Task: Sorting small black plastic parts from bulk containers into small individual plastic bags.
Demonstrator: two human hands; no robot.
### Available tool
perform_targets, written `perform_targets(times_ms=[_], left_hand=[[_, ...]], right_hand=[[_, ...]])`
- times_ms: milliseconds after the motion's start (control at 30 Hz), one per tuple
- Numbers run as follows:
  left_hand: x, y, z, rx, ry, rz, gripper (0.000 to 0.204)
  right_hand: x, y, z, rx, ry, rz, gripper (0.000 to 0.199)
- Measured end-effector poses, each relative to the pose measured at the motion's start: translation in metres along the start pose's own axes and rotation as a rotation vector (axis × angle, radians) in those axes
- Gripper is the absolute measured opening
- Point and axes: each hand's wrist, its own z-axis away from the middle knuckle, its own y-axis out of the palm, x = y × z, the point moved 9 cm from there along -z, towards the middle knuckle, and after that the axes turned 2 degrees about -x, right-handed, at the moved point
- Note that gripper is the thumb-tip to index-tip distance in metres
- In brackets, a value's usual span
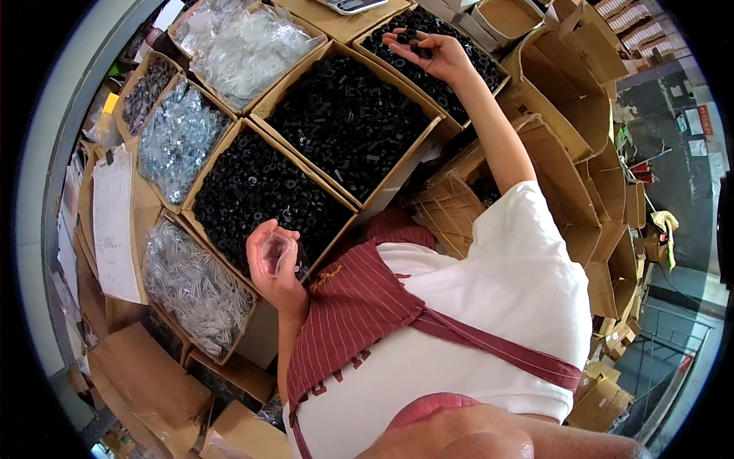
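My left hand [286,288] is curled round a small clear plastic bag [276,249], whose mouth faces up. It is at the near edge of a carton of black ring-shaped pieces [256,180]. Out to the far right, my right hand [446,61] is palm up with several small black round pieces [405,36] on its bent fingers. Beneath that hand stands a carton filled with similar black pieces [478,73]. Between the two cartons is a third one, full of small black rectangular pieces [348,115]. Whatever is inside the bag is hard to make out.
Nearby cartons hold clear plastic packets [248,50], shiny metal pieces [177,138] and bagged screw-like pieces [197,287]. A written sheet [115,226] leans at the left. Open cardboard boxes [562,88] crowd the right side. A scale [352,6] sits at the far edge.
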Motion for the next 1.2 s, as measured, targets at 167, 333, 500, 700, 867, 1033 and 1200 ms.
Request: perform_targets(times_ms=[167,333,500,700,867,1033,1200], left_hand=[[0.003,-0.002,0.001,-0.016,-0.002,-0.009,0.035],[0.006,-0.002,0.001,-0.008,-0.036,-0.028,0.034],[0.007,-0.002,0.002,-0.003,-0.067,-0.05,0.034],[0.006,-0.003,0.001,-0.032,-0.027,-0.026,0.034],[0.01,0.0,0.0,0.013,-0.026,-0.006,0.037],[0.012,-0.002,-0.001,0.019,-0.05,-0.033,0.037],[0.009,-0.004,0.002,-0.01,-0.078,-0.043,0.035]], right_hand=[[0.002,0.012,0.007,-0.034,-0.003,0.036,0.039],[0.001,-0.013,-0.006,-0.112,-0.066,0.109,0.028],[0.026,-0.045,0.001,-0.205,-0.086,0.349,0.043],[0.044,-0.03,0.024,-0.402,-0.246,1.794,0.056],[0.022,-0.039,0.024,-0.4,0.12,2.268,0.056],[0.015,-0.034,0.026,-0.385,0.121,2.297,0.05],[0.023,-0.011,0.031,-0.351,-0.152,2.281,0.046]])
